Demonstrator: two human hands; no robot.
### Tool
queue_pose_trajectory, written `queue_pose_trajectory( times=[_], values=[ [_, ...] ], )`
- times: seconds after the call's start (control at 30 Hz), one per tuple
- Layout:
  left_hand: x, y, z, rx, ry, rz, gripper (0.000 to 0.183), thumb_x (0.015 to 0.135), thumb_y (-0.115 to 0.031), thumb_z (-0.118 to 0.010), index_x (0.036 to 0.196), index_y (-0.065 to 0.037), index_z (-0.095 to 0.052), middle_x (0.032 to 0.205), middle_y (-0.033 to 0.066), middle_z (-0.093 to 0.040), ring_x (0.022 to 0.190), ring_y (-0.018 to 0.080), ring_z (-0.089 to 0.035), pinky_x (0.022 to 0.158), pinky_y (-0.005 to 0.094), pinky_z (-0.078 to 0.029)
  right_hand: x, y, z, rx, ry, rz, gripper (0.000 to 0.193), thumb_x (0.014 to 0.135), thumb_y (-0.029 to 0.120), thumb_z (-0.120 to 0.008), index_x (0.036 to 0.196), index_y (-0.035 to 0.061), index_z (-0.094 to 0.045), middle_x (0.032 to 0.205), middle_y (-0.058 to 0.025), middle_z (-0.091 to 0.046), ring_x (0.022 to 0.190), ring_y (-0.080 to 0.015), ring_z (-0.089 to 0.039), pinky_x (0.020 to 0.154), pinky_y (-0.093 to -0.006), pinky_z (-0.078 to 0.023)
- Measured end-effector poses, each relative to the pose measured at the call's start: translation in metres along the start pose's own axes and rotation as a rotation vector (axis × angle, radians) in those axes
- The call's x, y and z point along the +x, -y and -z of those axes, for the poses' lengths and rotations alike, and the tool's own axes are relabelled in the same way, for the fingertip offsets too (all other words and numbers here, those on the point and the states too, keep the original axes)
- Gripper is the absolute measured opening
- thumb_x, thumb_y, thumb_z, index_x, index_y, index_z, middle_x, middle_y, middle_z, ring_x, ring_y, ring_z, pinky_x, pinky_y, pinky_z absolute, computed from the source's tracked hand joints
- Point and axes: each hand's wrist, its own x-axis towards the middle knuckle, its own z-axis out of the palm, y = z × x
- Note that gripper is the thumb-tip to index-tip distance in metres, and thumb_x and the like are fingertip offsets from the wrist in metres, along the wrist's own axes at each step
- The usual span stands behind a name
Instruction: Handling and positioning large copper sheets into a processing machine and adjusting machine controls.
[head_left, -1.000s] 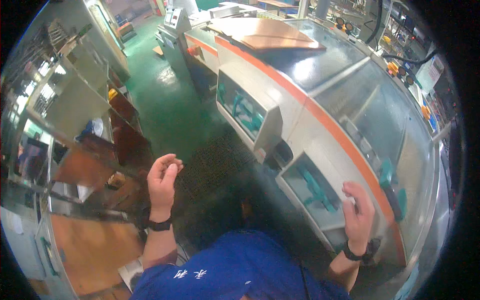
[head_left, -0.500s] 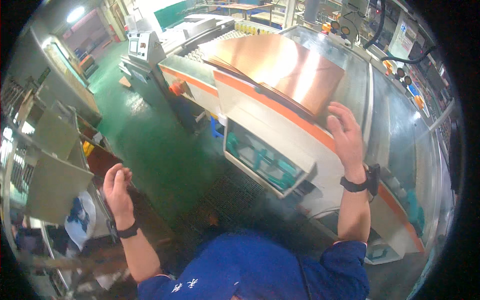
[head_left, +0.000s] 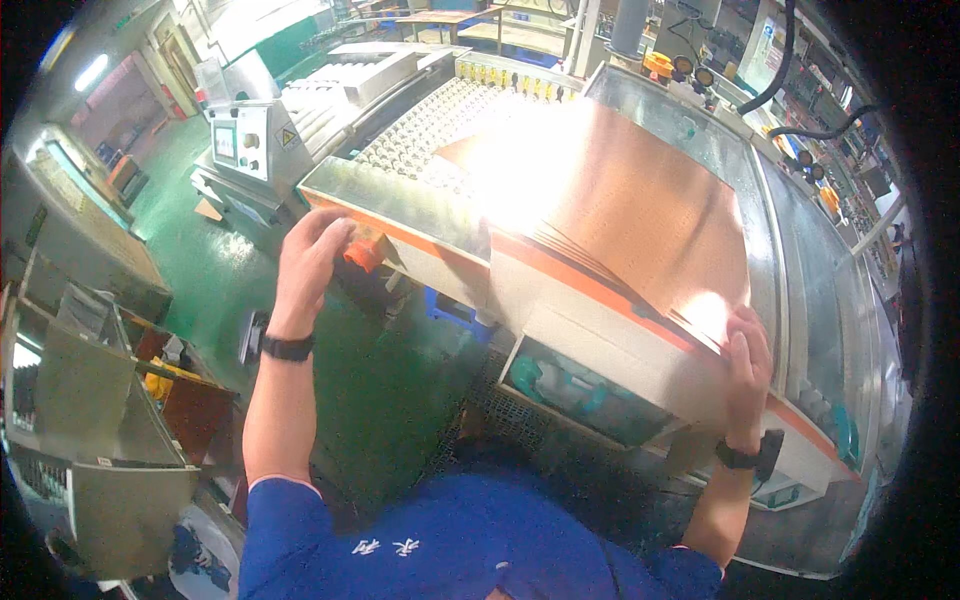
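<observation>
left hand (head_left: 305, 255): has risen from beside the body to the machine edge, fingers curled at an orange knob (head_left: 363, 254). right hand (head_left: 748, 360): moved onto the near corner of the copper sheets (head_left: 620, 200), clamped there. sheets: shiny stack, flat on the machine (head_left: 600, 340) top.

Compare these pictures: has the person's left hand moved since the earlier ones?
Yes. The left hand has risen from open floor up to the orange-edged machine front, beside an orange knob.

Right hand (head_left: 748, 362) on copper sheets (head_left: 640, 215); left hand (head_left: 308, 255) near orange knob (head_left: 362, 255).
</observation>
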Motion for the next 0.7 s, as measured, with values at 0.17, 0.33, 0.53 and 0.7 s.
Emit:
queue_pose_trajectory(
  times=[0.17, 0.33, 0.53, 0.7],
  values=[
    [0.109, 0.010, -0.034, -0.104, 0.155, 0.146, 0.031, 0.101, -0.026, -0.064, 0.123, -0.005, -0.064, 0.112, 0.0058, -0.071, 0.103, 0.0157, -0.066, 0.088, 0.0314, -0.052, -0.003, -0.010, -0.008, -0.084, -0.074, 0.047, 0.025, 0.099, 0.017, -0.057, 0.106, -0.0032, -0.070, 0.137, -0.0192, -0.062, 0.135, -0.0326, -0.051, 0.115, -0.0412, -0.035],
    [0.200, 0.027, -0.078, -0.322, 0.411, 0.419, 0.032, 0.100, -0.031, -0.065, 0.120, -0.006, -0.065, 0.111, 0.0075, -0.071, 0.100, 0.0185, -0.068, 0.087, 0.0349, -0.054, 0.009, 0.018, -0.001, -0.335, -0.040, -0.064, 0.029, 0.099, 0.017, -0.057, 0.110, -0.0062, -0.071, 0.129, -0.0206, -0.067, 0.129, -0.0277, -0.056, 0.108, -0.0373, -0.042],
    [0.258, 0.061, -0.123, -0.482, 0.786, 0.649, 0.028, 0.101, -0.020, -0.060, 0.122, -0.001, -0.062, 0.113, 0.0103, -0.068, 0.099, 0.0213, -0.068, 0.080, 0.0358, -0.058, 0.041, 0.051, -0.028, -0.475, -0.072, -0.408, 0.030, 0.099, 0.024, -0.061, 0.093, -0.0043, -0.070, 0.073, -0.0084, -0.064, 0.074, -0.0180, -0.064, 0.073, -0.0336, -0.051],
    [0.240, 0.023, -0.138, -0.565, 0.885, 0.685, 0.019, 0.101, -0.010, -0.058, 0.117, -0.003, -0.062, 0.100, 0.0044, -0.068, 0.088, 0.0146, -0.070, 0.067, 0.0309, -0.060, 0.044, 0.020, -0.043, -0.734, -0.324, -0.318, 0.035, 0.097, 0.028, -0.064, 0.104, -0.0052, -0.069, 0.096, -0.0194, -0.071, 0.092, -0.0312, -0.068, 0.085, -0.0396, -0.051]
  ],
)
